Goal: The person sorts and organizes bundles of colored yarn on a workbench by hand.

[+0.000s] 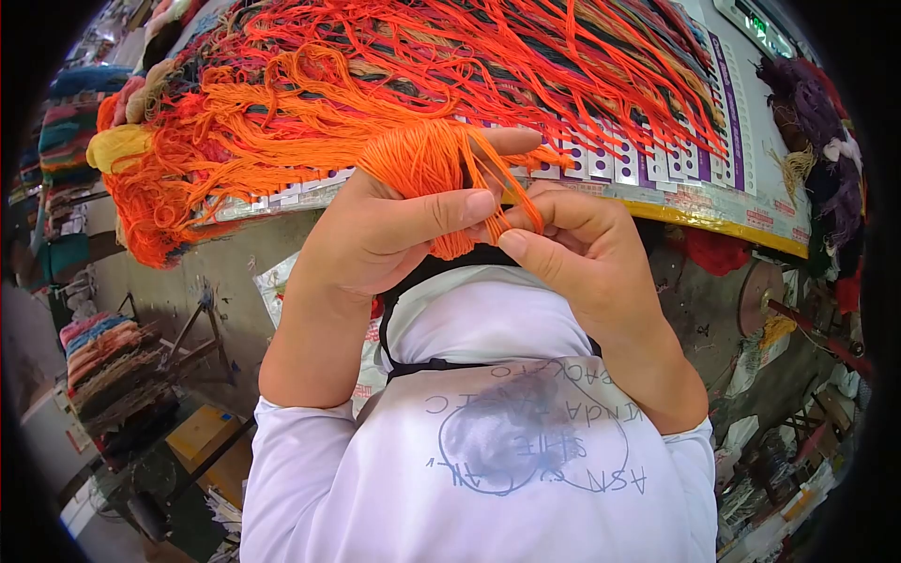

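A thick bundle of orange thread is wound around the fingers of my left hand. The left thumb presses along the lower side of the bundle, and one finger sticks out to the right beyond it. Just to the right, my right hand pinches several orange strands between thumb and fingers. Those strands form a loop that runs from the bundle across the gap between the hands. Both hands are in front of the table's near edge, and the bundle hides most of the left fingers.
Long red, orange and dark thread hanks cover the table. Under them lie cards with punched holes. Purple yarn hangs at the right. Folded yarn stacks and a cardboard box stand at lower left.
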The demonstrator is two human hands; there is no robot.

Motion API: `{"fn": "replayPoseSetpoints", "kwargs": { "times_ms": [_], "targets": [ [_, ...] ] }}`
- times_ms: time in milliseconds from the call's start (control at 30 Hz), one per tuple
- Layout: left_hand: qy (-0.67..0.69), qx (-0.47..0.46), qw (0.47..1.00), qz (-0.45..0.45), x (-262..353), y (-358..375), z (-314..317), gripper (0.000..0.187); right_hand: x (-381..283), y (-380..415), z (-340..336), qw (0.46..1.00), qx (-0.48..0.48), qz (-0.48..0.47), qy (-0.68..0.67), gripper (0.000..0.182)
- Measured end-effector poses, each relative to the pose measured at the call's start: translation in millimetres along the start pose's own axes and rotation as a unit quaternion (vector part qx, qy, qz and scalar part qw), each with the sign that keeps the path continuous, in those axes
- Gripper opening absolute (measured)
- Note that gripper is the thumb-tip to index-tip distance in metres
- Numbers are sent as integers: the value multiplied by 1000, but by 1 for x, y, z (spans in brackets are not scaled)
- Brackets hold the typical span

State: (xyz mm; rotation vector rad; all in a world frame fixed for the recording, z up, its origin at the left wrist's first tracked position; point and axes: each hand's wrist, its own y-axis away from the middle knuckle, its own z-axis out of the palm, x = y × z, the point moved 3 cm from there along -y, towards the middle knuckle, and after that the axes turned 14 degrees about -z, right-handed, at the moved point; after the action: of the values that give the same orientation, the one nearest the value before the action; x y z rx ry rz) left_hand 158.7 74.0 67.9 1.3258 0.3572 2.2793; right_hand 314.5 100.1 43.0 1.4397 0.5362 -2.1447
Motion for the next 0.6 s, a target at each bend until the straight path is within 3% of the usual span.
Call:
{"fn": "replayPoseSetpoints", "kwargs": {
  "times_ms": [467,600],
  "targets": [
    [31,2,1000,0,-2,-3,-2,51,-3,0,3,997,8,48,-64,8],
    [-34,-17,999,11,-1,-4,-4,49,1,-6,4,998,41,-6,-51,6]
  ]
}}
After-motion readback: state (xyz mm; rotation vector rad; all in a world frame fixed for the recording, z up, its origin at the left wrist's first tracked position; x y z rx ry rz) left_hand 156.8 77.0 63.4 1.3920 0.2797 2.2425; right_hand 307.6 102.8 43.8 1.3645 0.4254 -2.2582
